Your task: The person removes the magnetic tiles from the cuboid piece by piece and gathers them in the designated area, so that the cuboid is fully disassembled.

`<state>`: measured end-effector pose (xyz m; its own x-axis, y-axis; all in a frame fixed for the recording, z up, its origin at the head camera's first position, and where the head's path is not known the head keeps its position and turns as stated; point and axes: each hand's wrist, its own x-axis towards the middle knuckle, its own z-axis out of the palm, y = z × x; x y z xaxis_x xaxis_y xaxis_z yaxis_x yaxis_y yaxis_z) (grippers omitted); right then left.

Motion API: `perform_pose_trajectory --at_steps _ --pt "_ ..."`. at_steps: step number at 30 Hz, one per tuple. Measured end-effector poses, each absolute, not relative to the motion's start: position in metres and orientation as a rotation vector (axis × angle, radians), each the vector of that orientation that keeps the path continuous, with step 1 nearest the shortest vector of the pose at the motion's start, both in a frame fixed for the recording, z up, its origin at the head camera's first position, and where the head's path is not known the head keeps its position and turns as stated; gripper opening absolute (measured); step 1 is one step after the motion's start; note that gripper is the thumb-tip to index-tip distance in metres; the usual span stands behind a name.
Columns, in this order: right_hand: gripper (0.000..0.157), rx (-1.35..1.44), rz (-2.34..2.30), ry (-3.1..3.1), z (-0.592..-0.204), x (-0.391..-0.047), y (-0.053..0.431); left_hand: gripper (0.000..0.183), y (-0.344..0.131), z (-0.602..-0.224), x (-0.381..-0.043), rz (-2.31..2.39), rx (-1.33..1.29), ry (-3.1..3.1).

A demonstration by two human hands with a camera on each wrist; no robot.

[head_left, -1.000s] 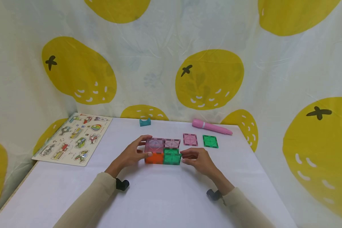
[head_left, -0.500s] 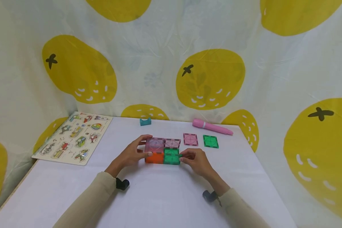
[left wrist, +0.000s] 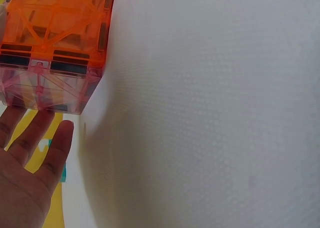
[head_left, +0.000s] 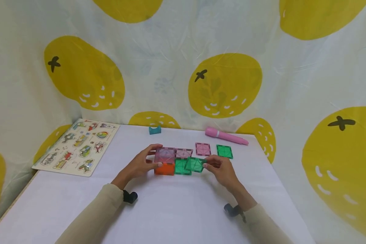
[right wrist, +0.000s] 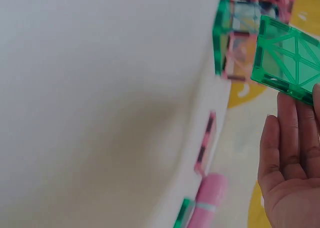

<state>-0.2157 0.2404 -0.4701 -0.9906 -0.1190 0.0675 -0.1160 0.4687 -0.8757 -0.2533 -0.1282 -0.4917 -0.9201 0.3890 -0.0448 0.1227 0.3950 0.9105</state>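
Observation:
My left hand (head_left: 139,165) holds the left end of a block of clear magnetic tiles (head_left: 165,155), thumb on the near side and fingers behind. An orange tile (left wrist: 55,23) and pinkish tiles (left wrist: 50,85) form that end. To its right, a green tile (head_left: 181,167) faces the front, with a pale pink tile (head_left: 184,153) behind. My right hand (head_left: 221,169) pinches a separate green tile (head_left: 197,165) by its right edge. In the head view this tile overlaps the block's right end; the right wrist view shows the held green tile (right wrist: 290,58) tilted and apart from the block.
A flat pink tile (head_left: 203,149) and another green tile (head_left: 224,151) lie behind my right hand. Farther back are a pink pen-shaped thing (head_left: 227,136) and a small teal arched block (head_left: 155,130). A picture puzzle board (head_left: 79,147) lies at the table's left edge.
The green tile in my right hand has turned from near edge-on at the block's right end to a tilted face view, and moved right with the hand. My left hand stays on the block.

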Motion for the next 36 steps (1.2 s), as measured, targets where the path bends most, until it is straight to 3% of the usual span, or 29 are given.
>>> perform_pose_trajectory --at_steps 18,36 --pt "0.040 0.151 -1.599 2.761 -0.433 -0.245 0.346 0.082 -0.131 -0.494 -0.253 1.528 0.448 2.416" --pt "0.054 0.413 -1.640 2.788 -0.431 -0.277 0.397 0.081 -0.128 -0.494 -0.254 1.545 0.462 2.415"
